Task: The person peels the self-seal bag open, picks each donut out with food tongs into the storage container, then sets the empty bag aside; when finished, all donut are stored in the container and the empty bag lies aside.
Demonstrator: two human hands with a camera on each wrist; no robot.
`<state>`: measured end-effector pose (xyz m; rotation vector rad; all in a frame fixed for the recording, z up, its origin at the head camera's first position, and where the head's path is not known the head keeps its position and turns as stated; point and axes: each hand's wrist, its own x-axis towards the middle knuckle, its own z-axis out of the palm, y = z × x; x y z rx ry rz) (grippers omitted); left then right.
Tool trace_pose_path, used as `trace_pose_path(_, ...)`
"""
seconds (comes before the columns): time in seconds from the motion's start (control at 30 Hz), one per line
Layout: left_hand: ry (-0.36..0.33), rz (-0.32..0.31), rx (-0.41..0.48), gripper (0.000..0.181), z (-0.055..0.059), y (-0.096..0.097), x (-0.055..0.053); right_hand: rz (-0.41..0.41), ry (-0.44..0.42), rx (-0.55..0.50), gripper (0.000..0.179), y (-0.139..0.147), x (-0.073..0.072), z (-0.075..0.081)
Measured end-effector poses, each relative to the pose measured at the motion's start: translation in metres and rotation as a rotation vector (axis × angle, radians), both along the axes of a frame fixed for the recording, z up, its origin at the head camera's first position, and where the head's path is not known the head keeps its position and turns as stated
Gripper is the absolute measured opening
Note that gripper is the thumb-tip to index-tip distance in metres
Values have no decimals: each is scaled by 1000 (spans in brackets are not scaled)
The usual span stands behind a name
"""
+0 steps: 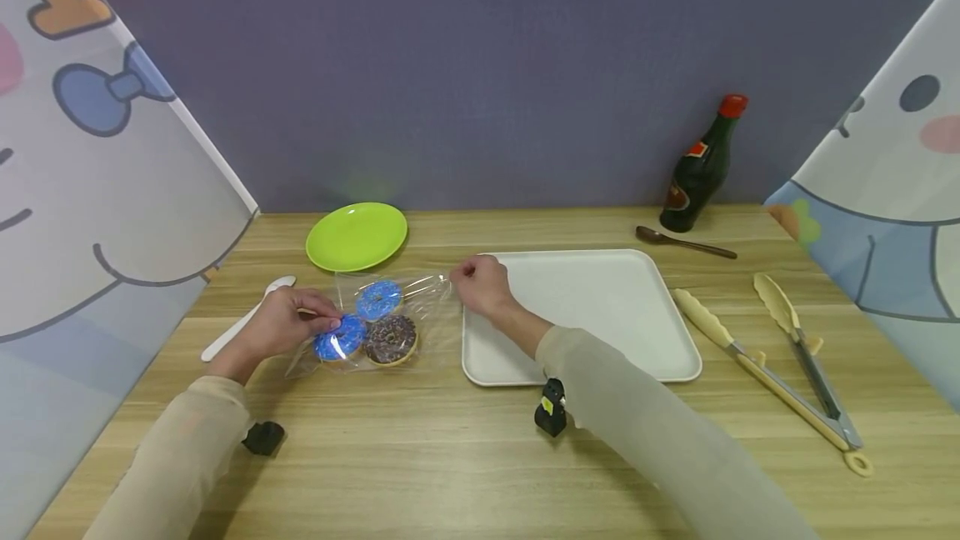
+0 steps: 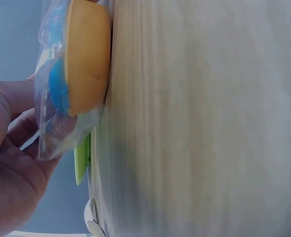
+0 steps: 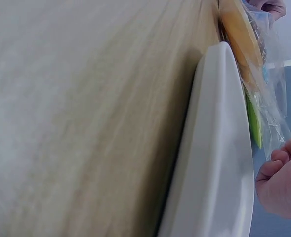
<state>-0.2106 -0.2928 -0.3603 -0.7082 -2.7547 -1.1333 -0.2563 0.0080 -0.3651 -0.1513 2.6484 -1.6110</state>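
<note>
Green plate [image 1: 357,237] lies behind the bagged donuts [image 1: 381,332], white tray [image 1: 600,307] beside.

This looks like a staged booth with a kitchen or dining theme; what building holds it, I cannot tell. A wood-grain table [image 1: 450,473] is screened on 3 sides: a plain blue-grey panel [image 1: 465,73] behind the far edge, cartoon-printed panels [image 1: 900,190] along the left and right edges. A green plate [image 1: 356,237] near the far left corner, a bottle [image 1: 697,177] near the far right corner and tongs [image 1: 791,398] by the right edge suggest food.
</note>
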Motion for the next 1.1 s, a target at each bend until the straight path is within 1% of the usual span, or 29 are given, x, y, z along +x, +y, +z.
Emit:
trace_pose_path(0.17, 3, -4, -2, 10, -1, 0, -1, -9, -10, -14, 14, 2, 0, 0)
trace_pose_path(0.33, -7, 5, -12, 9, -2, 0, -2, -14, -15, -33, 14, 4, 0, 0)
trace_pose_path(0.47, 6, -6, -2, 9, -3, 1, -4, -16, 11, -3, 15, 4, -3, -2)
trace_pose_path(0.53, 19, -17, 11, 10, -3, 1, -4, -8, 9, 16, 16, 4, -5, -2)
trace_pose_path(0.63, 32, -28, 26, 11, -5, 1, -4, 10, -17, 41, 21, 4, -8, -2)
trace_pose_path(0.77, 45, -28, 23, 11, -5, 1, -4, 30, -49, 64, 27, 4, -12, -1)
trace_pose_path(0.93, 40, -24, 17, 12, -6, 0, -5, 73, -46, 96, 35, 1, -15, 0)
trace_pose_path(1.0, 33, -22, 17, 11, -6, 1, -5, 88, -59, 98, 42, 0, -16, 0)
trace_pose_path(1.1, 24, -20, 15, 11, -5, 1, -5, 95, -84, 87, 46, 0, -17, 2)
